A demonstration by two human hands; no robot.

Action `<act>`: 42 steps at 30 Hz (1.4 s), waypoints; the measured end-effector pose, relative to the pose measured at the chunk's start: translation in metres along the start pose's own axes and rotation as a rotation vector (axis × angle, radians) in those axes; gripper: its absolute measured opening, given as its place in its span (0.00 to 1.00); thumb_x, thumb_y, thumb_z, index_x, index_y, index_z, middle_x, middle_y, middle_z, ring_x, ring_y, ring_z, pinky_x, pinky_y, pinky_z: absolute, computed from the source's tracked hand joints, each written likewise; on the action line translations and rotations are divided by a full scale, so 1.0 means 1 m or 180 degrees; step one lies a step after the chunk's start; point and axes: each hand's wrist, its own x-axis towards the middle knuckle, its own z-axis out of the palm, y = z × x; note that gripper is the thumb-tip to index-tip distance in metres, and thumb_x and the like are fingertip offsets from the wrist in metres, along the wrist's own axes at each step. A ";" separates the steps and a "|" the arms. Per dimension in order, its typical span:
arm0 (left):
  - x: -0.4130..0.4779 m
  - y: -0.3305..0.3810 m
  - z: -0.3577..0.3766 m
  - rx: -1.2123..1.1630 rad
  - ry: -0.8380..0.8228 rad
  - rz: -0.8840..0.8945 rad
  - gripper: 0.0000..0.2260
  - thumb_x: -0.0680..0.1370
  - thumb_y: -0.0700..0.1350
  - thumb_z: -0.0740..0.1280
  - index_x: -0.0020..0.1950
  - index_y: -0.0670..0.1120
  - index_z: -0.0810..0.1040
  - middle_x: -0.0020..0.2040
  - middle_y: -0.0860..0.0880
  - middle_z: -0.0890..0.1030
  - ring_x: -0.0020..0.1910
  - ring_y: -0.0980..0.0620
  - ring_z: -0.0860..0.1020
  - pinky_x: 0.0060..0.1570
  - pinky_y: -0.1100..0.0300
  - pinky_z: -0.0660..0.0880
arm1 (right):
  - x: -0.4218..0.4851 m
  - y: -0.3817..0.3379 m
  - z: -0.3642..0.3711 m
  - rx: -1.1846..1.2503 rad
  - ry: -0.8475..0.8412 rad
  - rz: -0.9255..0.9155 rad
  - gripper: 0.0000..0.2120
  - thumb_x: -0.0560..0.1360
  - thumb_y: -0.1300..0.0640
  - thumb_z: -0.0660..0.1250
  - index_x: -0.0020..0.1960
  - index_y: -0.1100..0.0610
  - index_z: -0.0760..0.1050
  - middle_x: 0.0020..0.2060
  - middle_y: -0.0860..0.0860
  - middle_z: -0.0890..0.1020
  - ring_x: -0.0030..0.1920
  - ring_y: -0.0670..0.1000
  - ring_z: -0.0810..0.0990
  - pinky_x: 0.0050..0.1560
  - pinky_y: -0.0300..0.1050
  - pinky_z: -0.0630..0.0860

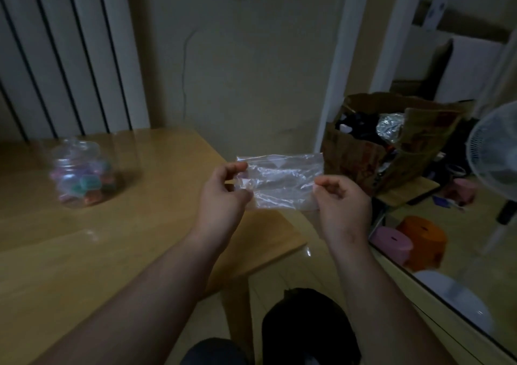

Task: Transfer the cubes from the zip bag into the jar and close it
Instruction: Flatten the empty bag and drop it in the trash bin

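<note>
L hand (223, 196) & R hand (341, 205), fingers curled, each pinch one side edge of the clear zip bag (282, 181), held stretched in the air well right of the jar (82, 171), which stands on the counter (84, 252) w/ coloured cubes (89, 181) inside.

Wooden surface (84, 252), light brown and glossy, occupies the left half of the view. One clear jar (81, 171) stands upright on it at 10 o'clock, containing coloured cubes (89, 181). Jar blurred; lid condition cannot be determined.
</note>
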 end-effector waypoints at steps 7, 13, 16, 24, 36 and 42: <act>-0.007 -0.021 0.065 0.0026 -0.0356 -0.0186 0.21 0.74 0.30 0.66 0.58 0.53 0.78 0.54 0.50 0.79 0.45 0.51 0.80 0.41 0.55 0.79 | 0.018 0.029 -0.056 -0.0221 0.0262 0.0136 0.10 0.75 0.62 0.69 0.42 0.47 0.78 0.38 0.43 0.81 0.39 0.40 0.78 0.36 0.28 0.72; -0.019 -0.036 0.114 0.0152 -0.0556 -0.0325 0.20 0.75 0.31 0.66 0.59 0.54 0.78 0.53 0.49 0.78 0.42 0.49 0.79 0.41 0.50 0.80 | 0.028 0.055 -0.100 -0.0358 0.0532 0.0348 0.07 0.74 0.62 0.70 0.44 0.49 0.80 0.38 0.44 0.82 0.40 0.44 0.80 0.40 0.41 0.76; -0.027 -0.045 0.135 0.0212 -0.0654 -0.0329 0.21 0.74 0.31 0.67 0.59 0.53 0.78 0.53 0.51 0.78 0.45 0.47 0.79 0.46 0.44 0.81 | 0.029 0.069 -0.121 -0.0448 0.0653 0.0393 0.06 0.74 0.62 0.70 0.47 0.52 0.81 0.38 0.44 0.82 0.40 0.44 0.80 0.41 0.41 0.76; -0.047 -0.071 0.171 0.0378 -0.0906 -0.0488 0.20 0.74 0.31 0.67 0.59 0.52 0.77 0.52 0.51 0.80 0.41 0.51 0.78 0.45 0.49 0.80 | 0.022 0.100 -0.158 -0.0541 0.0897 0.0468 0.08 0.74 0.63 0.69 0.45 0.51 0.81 0.38 0.41 0.80 0.39 0.42 0.78 0.39 0.39 0.72; -0.063 -0.151 0.189 0.0452 -0.1003 -0.0846 0.19 0.76 0.35 0.70 0.63 0.51 0.77 0.59 0.51 0.79 0.49 0.54 0.81 0.44 0.63 0.80 | 0.002 0.158 -0.178 -0.0809 0.0836 0.0817 0.07 0.75 0.63 0.68 0.46 0.52 0.80 0.42 0.49 0.82 0.43 0.48 0.78 0.41 0.40 0.71; -0.070 -0.189 0.181 0.0801 -0.0913 -0.1012 0.14 0.75 0.39 0.72 0.59 0.49 0.79 0.51 0.53 0.81 0.43 0.60 0.80 0.34 0.75 0.73 | -0.012 0.198 -0.175 -0.0948 0.0665 0.1149 0.08 0.74 0.63 0.69 0.44 0.50 0.80 0.41 0.48 0.82 0.44 0.51 0.80 0.42 0.43 0.74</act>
